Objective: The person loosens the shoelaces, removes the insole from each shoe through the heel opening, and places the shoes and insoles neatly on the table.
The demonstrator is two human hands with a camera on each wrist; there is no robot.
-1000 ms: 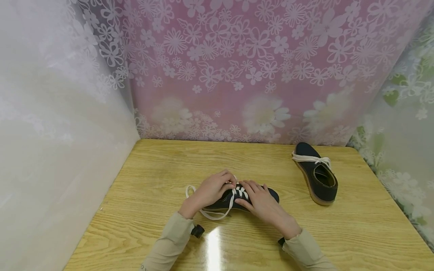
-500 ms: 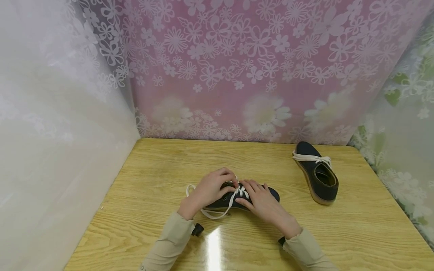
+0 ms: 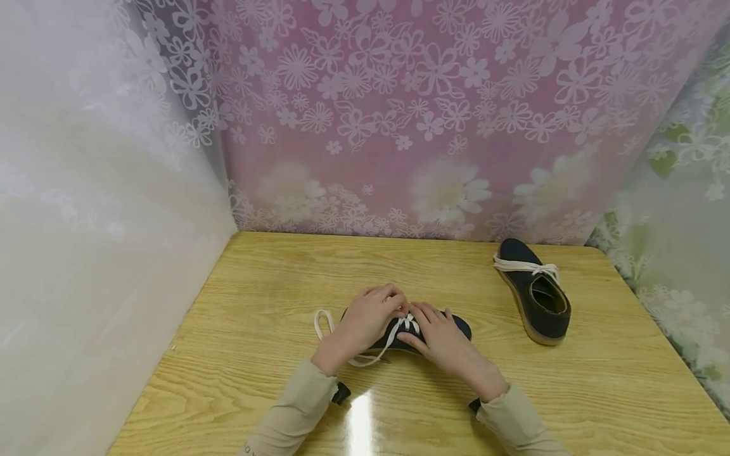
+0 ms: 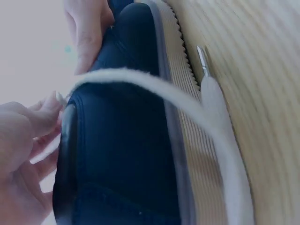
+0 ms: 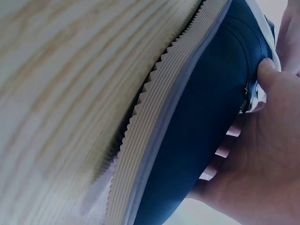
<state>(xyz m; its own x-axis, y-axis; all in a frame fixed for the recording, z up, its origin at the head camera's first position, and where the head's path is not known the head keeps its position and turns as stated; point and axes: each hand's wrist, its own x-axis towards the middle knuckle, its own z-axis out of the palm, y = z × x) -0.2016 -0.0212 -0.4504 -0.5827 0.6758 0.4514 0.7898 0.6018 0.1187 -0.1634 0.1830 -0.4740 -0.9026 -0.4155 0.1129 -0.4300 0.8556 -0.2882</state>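
Note:
A dark navy shoe (image 3: 464, 327) lies on the table with its toe to the right and its sole down. My left hand (image 3: 362, 322) bends over the shoe's opening, fingertips pinching the white shoelace (image 4: 136, 80) by the top eyelets. From there the lace runs down over the shoe's side to the tabletop, where its tip (image 4: 203, 61) lies beside the ribbed sole. Across the front of the shoe, my right hand (image 3: 441, 340) holds it, thumb on the near side and fingers over the top. The left hand hides most of the opening in the head view.
A matching dark shoe (image 3: 550, 320) with white laces wrapped around it stands at the back right of the wooden table (image 3: 274, 272). A lace loop (image 3: 320, 322) lies left of the heel. Floral curtains (image 3: 365, 126) hang behind and at the sides.
My left hand has shifted right along the shoe, closer to the right hand, and covers more of the opening. The right hand and both shoes hold their places.

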